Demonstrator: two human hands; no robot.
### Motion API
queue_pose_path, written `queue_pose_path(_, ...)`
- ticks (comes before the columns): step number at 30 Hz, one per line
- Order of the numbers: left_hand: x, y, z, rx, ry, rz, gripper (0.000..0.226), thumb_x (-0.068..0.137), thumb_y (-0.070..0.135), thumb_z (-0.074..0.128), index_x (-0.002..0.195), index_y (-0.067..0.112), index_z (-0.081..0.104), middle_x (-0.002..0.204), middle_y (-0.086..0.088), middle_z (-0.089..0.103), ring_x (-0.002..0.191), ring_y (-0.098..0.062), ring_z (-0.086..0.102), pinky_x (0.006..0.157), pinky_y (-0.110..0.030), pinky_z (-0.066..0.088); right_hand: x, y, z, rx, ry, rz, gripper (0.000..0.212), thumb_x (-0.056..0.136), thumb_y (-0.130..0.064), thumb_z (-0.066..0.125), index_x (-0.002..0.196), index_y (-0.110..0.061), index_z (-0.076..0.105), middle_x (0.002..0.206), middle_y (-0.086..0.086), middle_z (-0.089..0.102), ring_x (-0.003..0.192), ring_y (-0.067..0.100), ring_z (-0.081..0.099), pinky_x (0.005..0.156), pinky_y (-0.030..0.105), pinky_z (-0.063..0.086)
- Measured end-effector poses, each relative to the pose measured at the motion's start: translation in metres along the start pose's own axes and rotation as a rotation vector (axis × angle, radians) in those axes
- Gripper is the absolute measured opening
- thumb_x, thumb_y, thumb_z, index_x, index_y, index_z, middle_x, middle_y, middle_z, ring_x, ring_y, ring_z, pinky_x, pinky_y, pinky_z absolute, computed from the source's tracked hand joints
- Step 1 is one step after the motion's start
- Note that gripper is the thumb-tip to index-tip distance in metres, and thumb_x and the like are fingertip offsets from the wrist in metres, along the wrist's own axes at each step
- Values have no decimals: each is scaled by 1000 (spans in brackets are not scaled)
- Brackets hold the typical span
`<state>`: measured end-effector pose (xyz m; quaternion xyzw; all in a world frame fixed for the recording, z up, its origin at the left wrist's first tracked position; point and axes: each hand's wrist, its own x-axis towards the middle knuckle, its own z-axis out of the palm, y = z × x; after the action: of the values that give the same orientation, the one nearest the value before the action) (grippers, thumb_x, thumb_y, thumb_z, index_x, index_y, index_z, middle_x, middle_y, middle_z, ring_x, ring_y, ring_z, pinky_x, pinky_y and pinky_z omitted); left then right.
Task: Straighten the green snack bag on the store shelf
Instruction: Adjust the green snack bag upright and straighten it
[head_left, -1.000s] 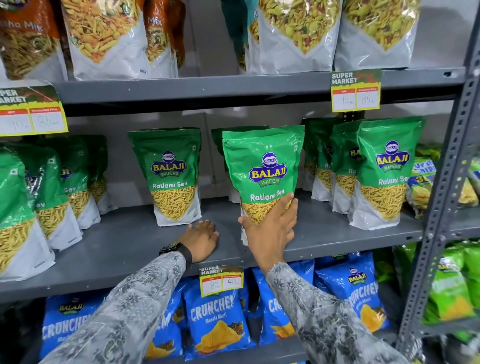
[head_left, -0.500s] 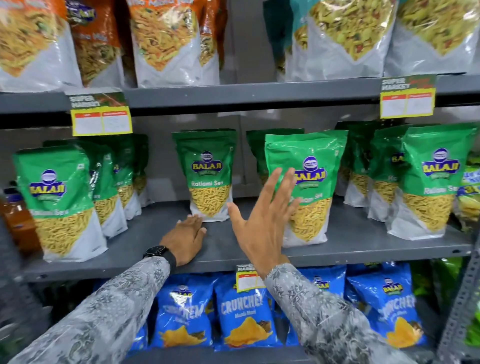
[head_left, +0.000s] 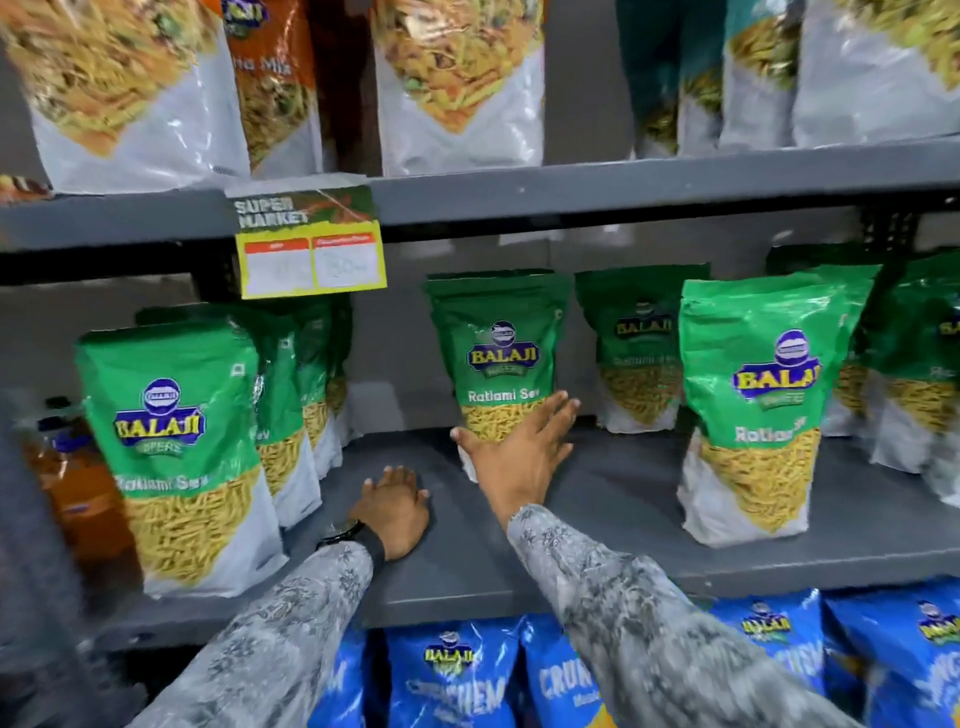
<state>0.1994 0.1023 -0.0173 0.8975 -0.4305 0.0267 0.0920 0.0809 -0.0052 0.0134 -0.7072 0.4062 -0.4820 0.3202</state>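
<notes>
nearest to us, low in the view, blue snack bags (head_left: 457, 675) stand on the shelf below, under our two patterned sleeves (head_left: 649, 639). just past them our left hand (head_left: 396, 512) lies palm down on the grey shelf (head_left: 613, 499), fingers loosely together, its grip closed on nothing; a dark watch (head_left: 353, 535) sits at that wrist. our right hand (head_left: 519, 449) reaches further in, grip wide apart, fingers spread and flat against the lower front of the green snack bag (head_left: 501, 338), thumb at the bag's lower left edge. we cannot tell whether the palm presses or only touches, as the frame is blurred by motion. nothing is clamped in either grip.

the green snack bag stands upright on the middle shelf, well back from the front edge, its long axis vertical and its printed face turned toward us, top leaning a little to the left. to its right a second green bag (head_left: 758, 410) stands nearer the front edge, apart from it, with another one (head_left: 636, 353) behind in the gap between. to the left a row of green bags (head_left: 176, 447) runs back into the shelf. above, a yellow price tag (head_left: 309, 244) hangs from the upper shelf, where large white and orange bags (head_left: 457, 88) stand.
</notes>
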Motion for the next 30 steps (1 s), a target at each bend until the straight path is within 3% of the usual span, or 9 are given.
queue_pose_path(6, 2, -6, 11, 36, 53, 40, 60, 101, 35, 17, 146, 2, 39, 160, -17, 35, 151, -30, 28, 122, -46, 20, 9, -10, 41, -20, 149, 54, 163, 52, -70, 89, 161, 2, -9, 172, 24, -7, 160, 38, 1, 124, 62, 13)
queue_pose_path(9, 4, -8, 13, 50, 59, 49, 54, 105, 32, 25, 148, 2, 37, 160, -17, 35, 151, -30, 28, 123, -46, 19, 11, -9, 49, -31, 198, 54, 157, 54, -59, 94, 162, 2, -3, 170, 26, 8, 158, 41, 12, 122, 65, 18)
queue_pose_path(13, 4, -8, 14, 39, 73, 64, 52, 102, 34, 24, 141, 5, 45, 153, -15, 43, 145, -31, 36, 120, -48, 24, 11, -5, 55, -87, 281, 17, 138, 60, -43, 96, 159, 6, 14, 157, 30, 31, 143, 46, 37, 116, 58, 36)
queue_pose_path(17, 3, -8, 13, 22, 56, 62, 54, 102, 34, 23, 144, 5, 42, 157, -15, 39, 148, -30, 32, 123, -48, 21, 7, -5, 52, -126, 291, 2, 128, 68, -40, 92, 159, 6, 14, 156, 29, 32, 142, 45, 38, 114, 57, 39)
queue_pose_path(30, -1, -6, 5, -4, -10, 40, 56, 103, 33, 22, 149, 4, 36, 163, -15, 30, 153, -29, 24, 126, -49, 14, -48, -6, 1, -85, 269, -6, 131, 71, -39, 90, 162, -1, 3, 162, 23, 24, 146, 43, 33, 114, 58, 37)
